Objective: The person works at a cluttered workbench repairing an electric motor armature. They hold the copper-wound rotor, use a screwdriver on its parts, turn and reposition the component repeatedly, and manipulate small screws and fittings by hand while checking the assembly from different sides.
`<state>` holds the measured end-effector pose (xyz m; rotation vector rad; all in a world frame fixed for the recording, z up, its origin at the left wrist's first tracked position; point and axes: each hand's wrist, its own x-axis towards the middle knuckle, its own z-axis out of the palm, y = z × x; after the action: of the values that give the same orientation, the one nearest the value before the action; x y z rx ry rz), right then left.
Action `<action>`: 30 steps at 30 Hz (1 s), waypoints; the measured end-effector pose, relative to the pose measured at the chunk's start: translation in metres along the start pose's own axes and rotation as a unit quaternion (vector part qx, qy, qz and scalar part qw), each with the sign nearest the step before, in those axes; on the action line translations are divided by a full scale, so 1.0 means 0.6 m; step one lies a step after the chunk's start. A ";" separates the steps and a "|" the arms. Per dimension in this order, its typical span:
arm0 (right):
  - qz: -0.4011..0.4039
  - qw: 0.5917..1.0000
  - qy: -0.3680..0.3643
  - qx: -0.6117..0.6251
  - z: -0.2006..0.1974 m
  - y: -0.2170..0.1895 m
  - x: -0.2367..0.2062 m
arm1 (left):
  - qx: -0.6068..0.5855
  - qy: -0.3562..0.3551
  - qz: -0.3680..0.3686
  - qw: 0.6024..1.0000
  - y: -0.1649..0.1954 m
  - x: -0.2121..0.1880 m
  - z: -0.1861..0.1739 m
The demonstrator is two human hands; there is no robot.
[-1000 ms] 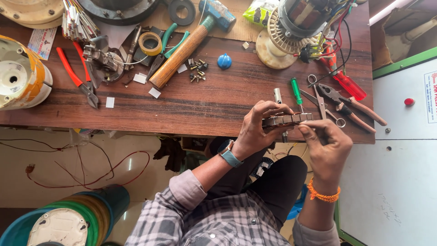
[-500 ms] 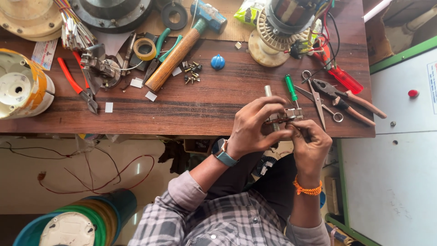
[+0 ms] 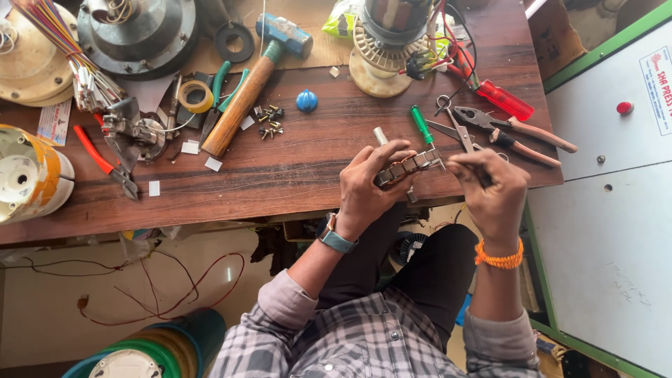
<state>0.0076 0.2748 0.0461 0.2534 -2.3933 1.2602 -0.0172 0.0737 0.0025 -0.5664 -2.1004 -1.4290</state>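
We see the left hand (image 3: 371, 185) clamped round a short grey segmented metal block (image 3: 409, 166) above the brown wooden desk (image 3: 280, 175) edge, its long axis running toward the right hand (image 3: 490, 189), which pinches its far end.

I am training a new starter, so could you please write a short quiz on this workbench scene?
1. True or false: the left hand holds the small metal part.
2. Which tool lies nearest the right hand: A hammer, B scissors, C red-handled pliers?
3. What colour is the small knob on the wooden table?

Key: 1 true; 2 B; 3 blue.
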 end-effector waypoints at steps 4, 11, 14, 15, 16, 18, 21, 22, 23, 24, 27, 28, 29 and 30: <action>-0.016 0.999 -0.030 0.005 0.007 -0.007 0.031 | -0.026 -0.031 -0.045 0.998 0.004 0.003 -0.009; -0.065 0.994 -0.089 0.001 0.012 -0.024 0.064 | -0.051 -0.024 -0.041 0.998 0.005 0.003 -0.010; -0.073 0.991 -0.113 -0.017 0.015 -0.029 0.076 | -0.049 -0.028 -0.044 0.997 0.003 0.003 -0.009; -0.068 0.990 -0.122 -0.020 0.016 -0.030 0.081 | -0.050 -0.027 -0.044 0.997 0.001 0.004 -0.009; -0.063 0.989 -0.131 -0.023 0.017 -0.031 0.086 | -0.050 -0.026 -0.044 0.997 -0.001 0.005 -0.010; -0.077 0.985 -0.151 -0.035 0.022 -0.030 0.097 | -0.064 -0.066 -0.040 0.995 -0.008 0.008 -0.016; -0.118 0.976 -0.172 -0.054 0.033 -0.028 0.115 | -0.196 -0.118 -0.129 0.965 -0.016 0.009 -0.025; -0.120 0.976 -0.171 -0.055 0.036 -0.027 0.121 | -0.257 -0.132 -0.173 0.942 -0.018 0.009 -0.027; -0.122 0.976 -0.171 -0.055 0.039 -0.027 0.125 | -0.274 -0.135 -0.180 0.935 -0.020 0.009 -0.029; -0.117 0.976 -0.175 -0.055 0.040 -0.028 0.128 | -0.290 -0.138 -0.188 0.928 -0.022 0.008 -0.031; -0.115 0.974 -0.184 -0.060 0.041 -0.032 0.136 | -0.396 -0.156 -0.211 0.880 -0.030 0.008 -0.033; -0.122 0.973 -0.184 -0.064 0.041 -0.034 0.138 | -0.440 -0.163 -0.217 0.856 -0.033 0.009 -0.033; -0.128 0.972 -0.184 -0.068 0.041 -0.036 0.139 | -0.451 -0.160 -0.223 0.849 -0.035 0.009 -0.032; -0.138 0.972 -0.177 -0.066 0.041 -0.039 0.138 | -0.462 -0.159 -0.228 0.842 -0.037 0.010 -0.030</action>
<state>-0.0650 0.2441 0.0878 0.7985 -2.6041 0.9891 -0.0315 0.0492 -0.0041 -0.7022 -1.7026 -2.8293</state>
